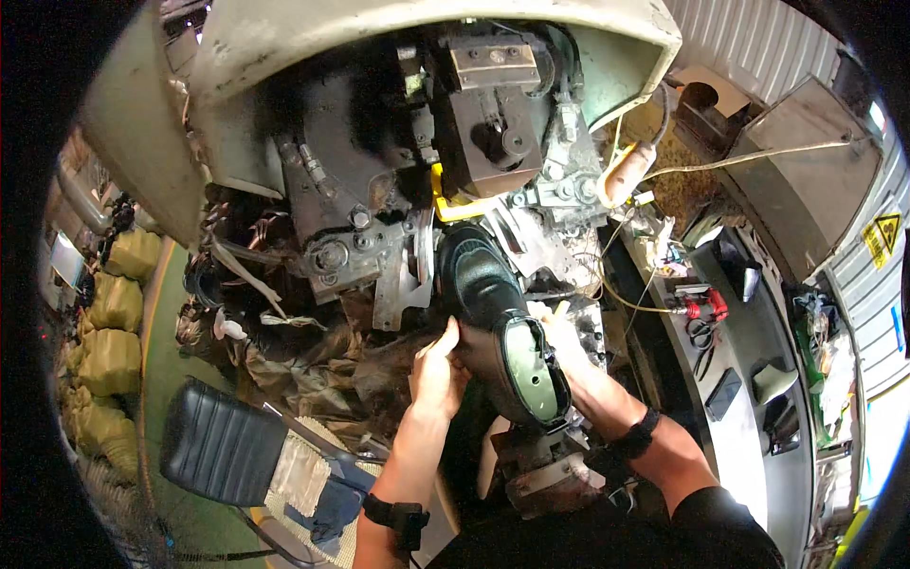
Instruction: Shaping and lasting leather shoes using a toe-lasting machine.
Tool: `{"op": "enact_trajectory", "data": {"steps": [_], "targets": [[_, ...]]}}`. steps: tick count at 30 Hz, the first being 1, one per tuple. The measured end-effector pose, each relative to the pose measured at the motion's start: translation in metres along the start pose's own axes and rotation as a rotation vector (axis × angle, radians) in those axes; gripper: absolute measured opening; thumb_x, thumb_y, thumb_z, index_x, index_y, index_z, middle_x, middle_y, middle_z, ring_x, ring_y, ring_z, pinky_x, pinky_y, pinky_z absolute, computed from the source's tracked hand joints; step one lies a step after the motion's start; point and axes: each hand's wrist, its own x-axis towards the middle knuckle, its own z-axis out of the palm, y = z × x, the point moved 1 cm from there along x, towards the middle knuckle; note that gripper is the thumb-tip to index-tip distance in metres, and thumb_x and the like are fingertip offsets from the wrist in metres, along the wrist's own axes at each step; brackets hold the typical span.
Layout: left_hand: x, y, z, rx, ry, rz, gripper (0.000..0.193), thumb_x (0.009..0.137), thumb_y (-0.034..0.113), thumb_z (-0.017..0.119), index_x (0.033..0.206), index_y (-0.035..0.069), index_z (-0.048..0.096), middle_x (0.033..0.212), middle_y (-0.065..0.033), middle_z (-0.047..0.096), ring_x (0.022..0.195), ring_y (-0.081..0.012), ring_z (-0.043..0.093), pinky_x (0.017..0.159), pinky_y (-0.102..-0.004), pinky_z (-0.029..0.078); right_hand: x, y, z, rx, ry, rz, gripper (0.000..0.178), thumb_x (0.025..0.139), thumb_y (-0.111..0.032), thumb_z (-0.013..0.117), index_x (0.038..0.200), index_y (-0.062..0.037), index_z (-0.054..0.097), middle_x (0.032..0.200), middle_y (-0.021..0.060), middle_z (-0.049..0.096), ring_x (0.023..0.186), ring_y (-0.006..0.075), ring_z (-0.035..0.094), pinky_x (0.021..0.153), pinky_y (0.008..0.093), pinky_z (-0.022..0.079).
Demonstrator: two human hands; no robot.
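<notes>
A black leather boot upper [488, 356] stands tilted between my hands, in front of the machine's metal jaws [408, 275]. Its near end shows a pale green oval face [529, 372] with small holes, framed by a black edge. My left hand [438, 373] presses against the boot's left side, thumb up, its other fingers partly hidden. On the right side, my right hand [563, 339] grips near the green face, with some fingers out of sight behind the boot. The boot's far end reaches up to the jaws, below a yellow bracket [460, 207].
The machine's pale hood [427, 19] arches overhead. A lamp [627, 175] hangs at the right. On the side bench lie scissors [701, 339], a red-handled tool [706, 304] and a phone-like dark slab [723, 394]. A black-backed chair [223, 441] stands at left, near yellow bundles [112, 356].
</notes>
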Motion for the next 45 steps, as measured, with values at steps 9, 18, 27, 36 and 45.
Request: {"op": "enact_trajectory", "data": {"steps": [9,18,27,36,45], "targets": [[0.009,-0.034,0.023,0.009,0.411,0.491,0.033,0.095,0.025,0.067,0.068,0.006,0.06,0.071,0.0073,0.045,0.068,-0.0065,0.037,0.06,-0.0242,0.03,0.023,0.016,-0.025,-0.226,-0.07,-0.088,0.039,0.098,-0.024,0.055,0.131,-0.0036,0.057,0.127,0.0079,0.062,0.122,0.0133,0.05,0.117,0.044,-0.014],[0.044,-0.062,0.007,0.185,0.62,0.588,0.037,0.098,0.03,0.062,0.07,0.005,0.061,0.068,0.007,0.046,0.065,-0.0069,0.037,0.06,-0.025,0.031,0.044,0.037,-0.03,-0.692,-0.07,-0.381,0.034,0.098,-0.023,0.057,0.129,-0.011,0.061,0.134,0.0052,0.058,0.134,0.0178,0.039,0.115,0.0461,-0.02],[0.054,-0.071,-0.003,-0.024,0.536,0.614,0.035,0.099,0.028,0.06,0.079,0.0,0.067,0.073,0.0052,0.055,0.069,-0.0065,0.044,0.065,-0.0227,0.035,0.023,0.021,-0.008,0.037,-0.102,-0.089,0.03,0.096,-0.015,0.061,0.124,-0.0033,0.06,0.123,0.0044,0.063,0.121,0.0124,0.052,0.121,0.0402,0.008],[0.037,-0.054,0.012,-0.015,0.539,0.507,0.037,0.098,0.032,0.06,0.092,-0.002,0.072,0.086,-0.0016,0.067,0.077,-0.0112,0.055,0.072,-0.0258,0.044,0.007,0.013,0.005,0.124,-0.078,-0.078,0.029,0.099,-0.016,0.057,0.124,-0.0007,0.058,0.114,0.0042,0.065,0.101,0.0135,0.062,0.09,0.0291,0.051],[-0.013,-0.056,0.049,-0.164,-0.047,0.172,0.065,0.098,0.061,0.038,0.133,0.009,0.053,0.12,-0.0069,0.064,0.103,-0.0227,0.063,0.094,-0.0364,0.05,-0.037,0.006,0.002,0.026,-0.161,0.265,0.04,0.105,-0.042,0.043,0.125,-0.0109,0.056,0.103,0.001,0.064,0.085,0.0119,0.058,0.077,0.0289,0.051]]}}
